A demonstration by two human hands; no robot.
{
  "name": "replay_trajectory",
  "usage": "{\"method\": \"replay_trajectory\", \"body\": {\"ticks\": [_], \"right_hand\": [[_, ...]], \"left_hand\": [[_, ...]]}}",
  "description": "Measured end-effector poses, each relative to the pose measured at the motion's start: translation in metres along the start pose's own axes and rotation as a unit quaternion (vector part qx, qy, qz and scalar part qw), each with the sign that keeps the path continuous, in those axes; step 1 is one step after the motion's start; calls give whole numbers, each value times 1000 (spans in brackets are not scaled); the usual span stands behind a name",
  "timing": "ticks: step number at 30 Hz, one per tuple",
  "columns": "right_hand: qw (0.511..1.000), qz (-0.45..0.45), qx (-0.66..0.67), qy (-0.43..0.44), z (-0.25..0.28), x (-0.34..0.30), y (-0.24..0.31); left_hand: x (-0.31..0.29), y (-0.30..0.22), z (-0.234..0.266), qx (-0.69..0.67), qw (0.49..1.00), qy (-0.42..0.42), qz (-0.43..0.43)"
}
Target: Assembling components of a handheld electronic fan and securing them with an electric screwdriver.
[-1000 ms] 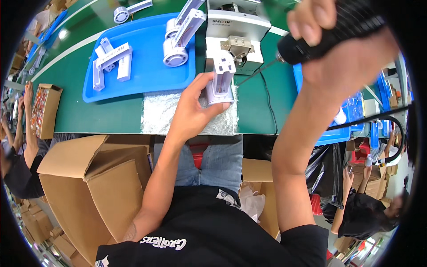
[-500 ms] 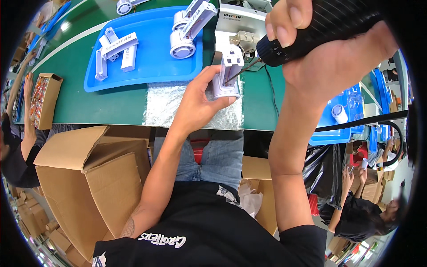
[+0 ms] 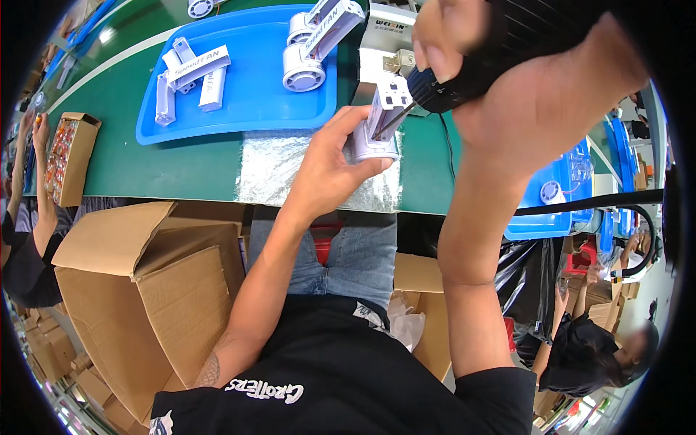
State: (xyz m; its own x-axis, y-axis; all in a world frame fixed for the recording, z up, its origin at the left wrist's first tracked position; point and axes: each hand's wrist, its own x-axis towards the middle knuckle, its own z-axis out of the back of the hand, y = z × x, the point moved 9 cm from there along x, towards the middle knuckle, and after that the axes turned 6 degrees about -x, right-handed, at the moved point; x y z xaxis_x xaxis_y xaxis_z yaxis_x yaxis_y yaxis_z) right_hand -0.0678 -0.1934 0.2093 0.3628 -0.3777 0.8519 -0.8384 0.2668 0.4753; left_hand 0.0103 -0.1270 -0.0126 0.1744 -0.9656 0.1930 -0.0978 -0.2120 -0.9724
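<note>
My left hand (image 3: 330, 163) grips a small white handheld fan (image 3: 375, 147) by its round head, fingers behind and thumb in front. The fan stands over a silvery sheet (image 3: 272, 170), its hollow handle tilted up and open toward me. Wrapped in my right hand (image 3: 515, 109) is a black power screwdriver (image 3: 529, 32) with a ridged collar. Its thin bit points down and left into the fan's handle. The tip is hard to make out, and so is any screw under it.
A blue tray (image 3: 250, 123) at the left holds white handle shells (image 3: 210, 90) and assembled fans (image 3: 304, 69). Behind my hands sits a grey machine (image 3: 388, 25). Cardboard boxes (image 3: 138, 290) stand below the table edge. A black hose (image 3: 580, 203) runs at right. Other people work on both sides.
The screwdriver and my right hand have shifted slightly left and down, and the bit looks steeper over the fan. My left hand keeps its hold. The whole view has moved a little.
</note>
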Motion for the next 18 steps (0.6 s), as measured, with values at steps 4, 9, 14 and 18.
{"method": "replay_trajectory", "body": {"ticks": [4, 9, 14, 18], "right_hand": [[1000, -1, 19, 24, -11, 4, -8], [998, 6, 34, 59, -30, 12, -5], [983, -45, -56, -171, 8, 20, 36], [863, -161, 425, -221, 29, 31, 14]], "left_hand": [[-1, -9, -1, 37, 999, -16, -35], [-1, -8, -2, 47, 999, -5, -28], [-2, -6, -1, 48, 998, -3, -33], [-1, -7, -3, 52, 998, 0, -37]]}}
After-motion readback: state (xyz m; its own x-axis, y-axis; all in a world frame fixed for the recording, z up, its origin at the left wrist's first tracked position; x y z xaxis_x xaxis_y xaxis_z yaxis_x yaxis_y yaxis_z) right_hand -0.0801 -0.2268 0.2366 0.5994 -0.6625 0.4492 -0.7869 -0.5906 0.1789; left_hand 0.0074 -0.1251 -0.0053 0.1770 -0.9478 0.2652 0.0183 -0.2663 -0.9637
